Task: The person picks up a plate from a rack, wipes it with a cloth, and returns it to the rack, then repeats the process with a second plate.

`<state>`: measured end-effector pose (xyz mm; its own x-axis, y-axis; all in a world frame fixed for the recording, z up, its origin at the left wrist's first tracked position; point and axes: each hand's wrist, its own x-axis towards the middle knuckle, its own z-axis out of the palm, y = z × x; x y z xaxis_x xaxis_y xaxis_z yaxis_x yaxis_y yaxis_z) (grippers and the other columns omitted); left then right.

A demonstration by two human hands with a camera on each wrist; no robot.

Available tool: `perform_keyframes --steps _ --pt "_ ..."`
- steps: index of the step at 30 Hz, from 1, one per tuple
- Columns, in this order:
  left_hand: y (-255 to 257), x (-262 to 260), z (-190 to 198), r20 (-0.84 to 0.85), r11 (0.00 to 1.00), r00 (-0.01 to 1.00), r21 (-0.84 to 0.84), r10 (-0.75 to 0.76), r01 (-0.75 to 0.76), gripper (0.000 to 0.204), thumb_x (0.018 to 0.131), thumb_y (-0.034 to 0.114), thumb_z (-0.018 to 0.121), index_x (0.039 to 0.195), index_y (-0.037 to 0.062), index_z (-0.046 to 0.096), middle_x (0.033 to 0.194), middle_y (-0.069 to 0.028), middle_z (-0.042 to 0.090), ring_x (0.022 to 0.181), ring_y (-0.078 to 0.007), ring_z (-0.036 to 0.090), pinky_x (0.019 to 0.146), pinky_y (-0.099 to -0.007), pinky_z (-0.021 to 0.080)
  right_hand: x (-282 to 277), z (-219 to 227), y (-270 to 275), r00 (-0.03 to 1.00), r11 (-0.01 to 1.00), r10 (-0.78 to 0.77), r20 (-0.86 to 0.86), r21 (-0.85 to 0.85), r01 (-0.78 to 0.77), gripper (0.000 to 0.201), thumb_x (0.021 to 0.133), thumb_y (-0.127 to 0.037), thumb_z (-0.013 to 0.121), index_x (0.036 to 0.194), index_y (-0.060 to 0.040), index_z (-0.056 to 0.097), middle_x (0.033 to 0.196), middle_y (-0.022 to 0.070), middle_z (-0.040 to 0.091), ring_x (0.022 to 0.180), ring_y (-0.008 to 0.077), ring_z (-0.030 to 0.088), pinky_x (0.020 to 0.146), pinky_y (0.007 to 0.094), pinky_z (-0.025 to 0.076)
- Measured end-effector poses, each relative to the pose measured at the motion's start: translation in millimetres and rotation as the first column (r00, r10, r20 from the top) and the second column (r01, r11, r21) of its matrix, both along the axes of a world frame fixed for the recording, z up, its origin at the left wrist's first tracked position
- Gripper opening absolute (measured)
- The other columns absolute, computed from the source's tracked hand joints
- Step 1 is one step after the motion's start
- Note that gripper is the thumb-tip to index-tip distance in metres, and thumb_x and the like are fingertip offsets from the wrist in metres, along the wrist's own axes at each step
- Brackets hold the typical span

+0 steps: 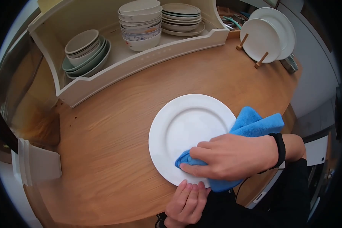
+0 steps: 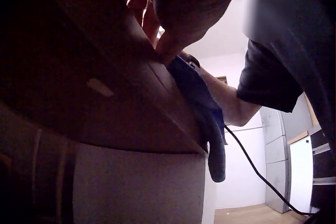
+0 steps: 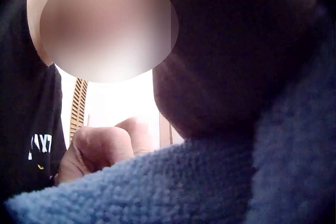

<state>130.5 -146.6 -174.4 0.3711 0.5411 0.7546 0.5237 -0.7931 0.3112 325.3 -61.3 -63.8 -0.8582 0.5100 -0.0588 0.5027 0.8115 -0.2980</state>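
A white round plate (image 1: 159,140) with a wide rim lies on the wooden table near its front edge. My right hand (image 1: 235,156) grips a blue cloth (image 1: 258,124) and presses a bunched part of it onto the plate's lower right. The rest of the cloth spreads past the rim on the right, and in the left wrist view a blue fold (image 2: 212,150) hangs over the table edge. At the plate's near rim, my left hand (image 1: 187,203) holds it with the fingertips on top. Cloth fills the bottom of the right wrist view.
A cream shelf (image 1: 140,62) at the back holds stacked bowls (image 1: 140,26), plates (image 1: 181,17) and green dishes (image 1: 89,57). White plates (image 1: 262,40) stand in a wooden rack at the back right. White containers (image 1: 38,163) are at the left edge. A black cable (image 2: 262,179) hangs below the table.
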Motion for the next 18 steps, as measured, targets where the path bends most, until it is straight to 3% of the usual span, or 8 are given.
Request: perform_keyframes --steps 4,6,9,15,17,18 --pt "-1 1 1 0.016 0.999 1.0 -0.033 -0.007 0.008 0.024 0.077 0.006 0.086 0.097 -0.0024 0.075 0.092 -0.0139 0.068 0.093 -0.0304 0.067 0.09 -0.0467 0.061 -12 1 11 0.998 0.991 -0.033 0.051 0.132 0.026 0.038 0.086 -0.013 0.064 0.12 0.0048 0.066 0.094 0.0127 0.06 0.087 0.023 0.066 0.06 0.0331 0.054" --pt "-3 0 3 -0.045 0.999 0.998 -0.041 0.034 -0.036 0.03 0.075 0.014 0.091 0.098 0.0017 0.075 0.085 -0.0059 0.062 0.086 -0.0246 0.063 0.088 -0.0434 0.06 -13 0 14 0.989 0.967 -0.111 0.1 0.242 0.084 0.035 0.085 -0.012 0.064 0.117 0.0033 0.068 0.094 0.0121 0.06 0.088 0.0238 0.066 0.062 0.0331 0.054" --pt "-4 -1 3 -0.049 0.998 0.998 -0.057 0.032 -0.035 0.035 0.073 0.013 0.092 0.101 0.0022 0.074 0.089 -0.0065 0.062 0.087 -0.0252 0.062 0.088 -0.0436 0.06 -6 -4 24 0.979 0.933 -0.174 0.104 0.336 0.13 0.041 0.086 -0.013 0.063 0.126 -0.0009 0.065 0.094 0.0111 0.057 0.082 0.0222 0.063 0.063 0.0345 0.053" --pt "-9 3 5 -0.049 0.991 0.995 -0.102 0.087 -0.091 0.032 0.074 0.013 0.091 0.099 0.0029 0.075 0.089 -0.0064 0.061 0.09 -0.0261 0.062 0.091 -0.0442 0.058 21 -7 34 0.943 0.876 -0.313 0.116 0.419 0.239 0.036 0.087 -0.011 0.064 0.121 -0.0011 0.068 0.098 0.0135 0.061 0.089 0.0268 0.066 0.07 0.0375 0.056" --pt "-13 2 1 -0.07 0.987 0.991 -0.105 0.111 -0.118 0.031 0.075 0.014 0.091 0.098 0.0033 0.075 0.09 -0.0063 0.061 0.091 -0.0265 0.062 0.09 -0.0445 0.058 32 -6 31 0.926 0.857 -0.366 0.086 0.419 0.3 0.021 0.088 -0.011 0.063 0.103 0.0031 0.069 0.094 0.0136 0.064 0.091 0.028 0.068 0.07 0.0394 0.057" --pt "-14 1 -1 -0.089 0.981 0.985 -0.113 0.147 -0.157 0.029 0.075 0.015 0.091 0.098 0.0037 0.075 0.09 -0.0062 0.061 0.091 -0.0269 0.062 0.09 -0.0448 0.058 38 -6 28 0.922 0.853 -0.379 0.084 0.419 0.312 0.021 0.088 -0.011 0.063 0.103 0.0031 0.069 0.094 0.0136 0.064 0.091 0.028 0.068 0.07 0.0394 0.057"
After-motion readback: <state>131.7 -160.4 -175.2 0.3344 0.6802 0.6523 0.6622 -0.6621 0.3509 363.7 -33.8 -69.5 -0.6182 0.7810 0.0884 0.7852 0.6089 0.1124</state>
